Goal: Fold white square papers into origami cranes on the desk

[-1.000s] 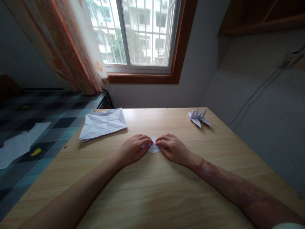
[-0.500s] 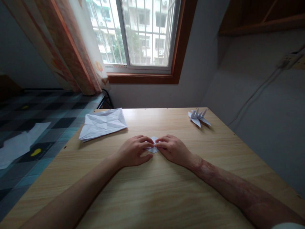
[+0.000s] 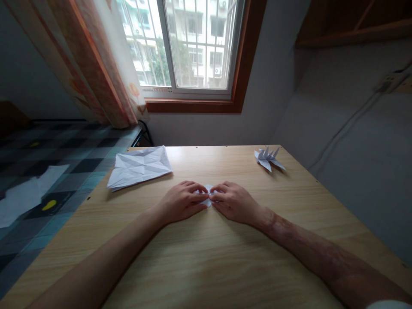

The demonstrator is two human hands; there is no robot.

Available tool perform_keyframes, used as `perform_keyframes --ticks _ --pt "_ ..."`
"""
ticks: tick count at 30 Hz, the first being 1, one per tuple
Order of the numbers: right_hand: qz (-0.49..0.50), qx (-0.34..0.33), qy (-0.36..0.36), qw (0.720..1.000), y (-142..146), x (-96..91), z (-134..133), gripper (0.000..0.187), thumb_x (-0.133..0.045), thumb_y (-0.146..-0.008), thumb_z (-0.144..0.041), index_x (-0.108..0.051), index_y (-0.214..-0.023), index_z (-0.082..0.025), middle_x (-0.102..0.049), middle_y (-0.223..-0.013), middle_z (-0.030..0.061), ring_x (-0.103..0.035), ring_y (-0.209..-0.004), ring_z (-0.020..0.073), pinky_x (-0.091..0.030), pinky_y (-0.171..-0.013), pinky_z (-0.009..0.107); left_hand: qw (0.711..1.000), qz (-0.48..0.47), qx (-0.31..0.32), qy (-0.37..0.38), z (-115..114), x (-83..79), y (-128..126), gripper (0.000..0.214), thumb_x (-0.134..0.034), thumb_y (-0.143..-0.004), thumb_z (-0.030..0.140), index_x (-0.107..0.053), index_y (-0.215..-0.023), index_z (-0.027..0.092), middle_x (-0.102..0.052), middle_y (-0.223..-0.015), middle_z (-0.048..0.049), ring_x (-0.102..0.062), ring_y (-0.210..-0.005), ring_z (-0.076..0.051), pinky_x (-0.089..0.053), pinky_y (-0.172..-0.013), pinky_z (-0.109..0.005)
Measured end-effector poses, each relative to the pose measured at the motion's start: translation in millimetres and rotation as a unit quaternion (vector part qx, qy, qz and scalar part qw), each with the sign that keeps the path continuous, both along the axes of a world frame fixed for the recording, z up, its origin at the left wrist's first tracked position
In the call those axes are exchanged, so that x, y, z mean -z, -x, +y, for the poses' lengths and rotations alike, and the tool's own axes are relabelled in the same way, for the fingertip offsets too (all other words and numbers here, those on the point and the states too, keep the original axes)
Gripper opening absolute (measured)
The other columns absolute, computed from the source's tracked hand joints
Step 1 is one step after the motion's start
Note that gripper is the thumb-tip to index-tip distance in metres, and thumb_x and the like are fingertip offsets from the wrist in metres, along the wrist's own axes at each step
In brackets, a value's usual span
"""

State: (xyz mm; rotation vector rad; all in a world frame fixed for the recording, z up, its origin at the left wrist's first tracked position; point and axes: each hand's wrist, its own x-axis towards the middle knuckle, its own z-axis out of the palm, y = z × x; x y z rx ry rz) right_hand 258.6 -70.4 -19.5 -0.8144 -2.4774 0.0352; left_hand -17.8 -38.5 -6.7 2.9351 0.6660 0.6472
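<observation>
A small folded piece of white paper point(image 3: 208, 189) lies on the wooden table point(image 3: 206, 262), mostly covered by my fingers. My left hand point(image 3: 185, 201) grips its left part, with the thumb drawn in near the fingertips. From the other side my right hand point(image 3: 236, 201) pinches the right part of the paper, thumb below and fingers above. The fingertips of both hands nearly meet over its middle. How the folds run under the fingers cannot be made out.
Creased white paper sheets point(image 3: 140, 167) lie at the table's far left. Folded paper cranes point(image 3: 268, 159) sit at the far right. Left of the table, a checked bed point(image 3: 86, 143) holds another white sheet point(image 3: 28, 193). A window point(image 3: 199, 47) is behind the table.
My left thumb has moved up and in toward the paper, closing against the fingers. The right hand has hardly moved.
</observation>
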Motion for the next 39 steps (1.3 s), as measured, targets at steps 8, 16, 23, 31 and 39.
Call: perform_keyframes --ticks 8,16,23,31,39 --pt "-0.060 -0.039 -0.007 0.997 -6 -14.0 0 0.020 -0.060 -0.110 -0.020 -0.072 -0.126 -0.021 -0.077 -0.127 0.0118 -0.070 -0.110 0.0272 -0.059 -0.098 0.043 1.000 -0.003 0.001 -0.002 0 0.6 1 0.026 -0.069 -0.110 0.038 -0.081 -0.131 0.032 -0.081 -0.127 -0.0049 -0.077 -0.107 -0.023 -0.060 -0.094 -0.037" --pt "-0.066 -0.059 -0.035 0.995 -11 -4.8 6 0.029 -0.056 -0.113 -0.020 -0.068 -0.139 -0.023 -0.079 -0.128 0.0107 -0.072 -0.111 0.0268 -0.061 -0.095 0.041 0.999 -0.012 0.014 -0.027 -1 2.8 1 0.024 -0.067 -0.110 0.034 -0.079 -0.129 0.027 -0.082 -0.123 -0.0061 -0.078 -0.104 -0.023 -0.062 -0.091 -0.035" --pt "-0.010 -0.053 -0.024 0.998 -16 5.9 9 0.055 -0.061 -0.102 -0.010 -0.059 -0.154 -0.028 -0.080 -0.129 0.0081 -0.074 -0.109 0.0269 -0.062 -0.094 0.041 0.999 -0.044 0.021 -0.007 -2 4.0 1 0.040 -0.065 -0.100 0.017 -0.073 -0.138 0.025 -0.082 -0.125 -0.0073 -0.078 -0.105 -0.024 -0.062 -0.092 -0.036" --pt "0.106 -0.031 0.048 0.993 -16 6.0 12 0.029 -0.063 -0.105 -0.014 -0.074 -0.130 -0.025 -0.083 -0.114 0.0083 -0.077 -0.102 0.0248 -0.061 -0.092 0.039 0.994 -0.088 -0.005 0.063 1 6.9 6 0.029 -0.060 -0.105 0.017 -0.078 -0.128 0.022 -0.083 -0.118 -0.0083 -0.079 -0.103 -0.021 -0.061 -0.090 -0.031" --pt "0.286 0.027 0.264 0.921 -18 13.7 17 0.030 -0.066 -0.110 -0.040 -0.079 -0.131 -0.023 -0.083 -0.100 0.0045 -0.072 -0.077 0.0169 -0.056 -0.070 0.028 0.947 -0.185 -0.084 0.247 -4 -8.4 6 0.024 -0.069 -0.106 0.036 -0.083 -0.105 0.017 -0.082 -0.087 -0.0041 -0.074 -0.077 -0.016 -0.054 -0.067 -0.023"
